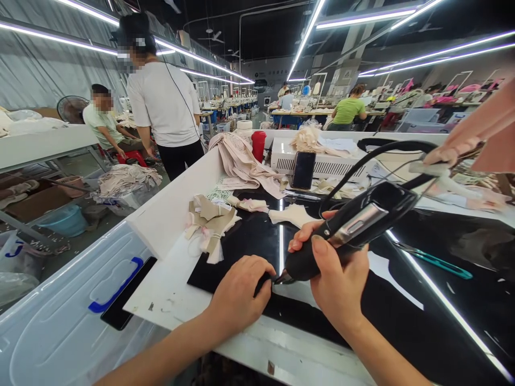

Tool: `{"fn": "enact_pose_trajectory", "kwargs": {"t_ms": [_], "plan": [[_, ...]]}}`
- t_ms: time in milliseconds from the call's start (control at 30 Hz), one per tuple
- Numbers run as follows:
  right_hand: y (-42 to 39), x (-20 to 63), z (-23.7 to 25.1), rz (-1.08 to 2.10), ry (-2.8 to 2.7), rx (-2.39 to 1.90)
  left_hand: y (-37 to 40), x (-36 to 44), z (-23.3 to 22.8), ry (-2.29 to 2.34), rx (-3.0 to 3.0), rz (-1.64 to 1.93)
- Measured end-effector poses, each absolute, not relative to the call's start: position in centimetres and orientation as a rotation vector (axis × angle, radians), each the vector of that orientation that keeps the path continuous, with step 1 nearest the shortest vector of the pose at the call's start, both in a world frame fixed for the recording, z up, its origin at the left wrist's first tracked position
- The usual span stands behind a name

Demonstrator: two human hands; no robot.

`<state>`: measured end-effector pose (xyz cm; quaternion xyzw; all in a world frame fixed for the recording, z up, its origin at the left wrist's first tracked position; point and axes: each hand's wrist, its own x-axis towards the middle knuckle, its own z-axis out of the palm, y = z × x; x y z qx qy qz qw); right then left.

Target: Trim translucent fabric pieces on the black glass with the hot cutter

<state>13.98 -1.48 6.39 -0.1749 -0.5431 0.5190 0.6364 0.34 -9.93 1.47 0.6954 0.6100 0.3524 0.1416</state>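
My right hand (340, 273) is wrapped around a black corded handheld power tool (358, 220) with a silver panel on its side. The tool slants down to the left, and its narrow metal tip is close to my left fingers. My left hand (241, 292) is closed, thumb and index finger curled around a small dark bit at the tip; what it is I cannot make out. Both hands are over a glossy black sheet (237, 252) on the white table. A white piece (392, 276) lies on the sheet, right of my right hand.
Beige fabric scraps (211, 222), a phone (303, 170), a red cup (258, 145) and draped pale fabric (249, 161) sit toward the back. Green-handled tweezers (434, 260) lie at right. A translucent bin (60, 321) stands at left. A person in white (163, 102) stands beyond.
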Motion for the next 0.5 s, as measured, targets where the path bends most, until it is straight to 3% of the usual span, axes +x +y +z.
{"fn": "enact_pose_trajectory", "kwargs": {"t_ms": [500], "plan": [[-2.3,13.5,5.7,1.246,-1.230,-0.400,-9.6,-0.7,0.5,1.743,2.010,1.027]]}}
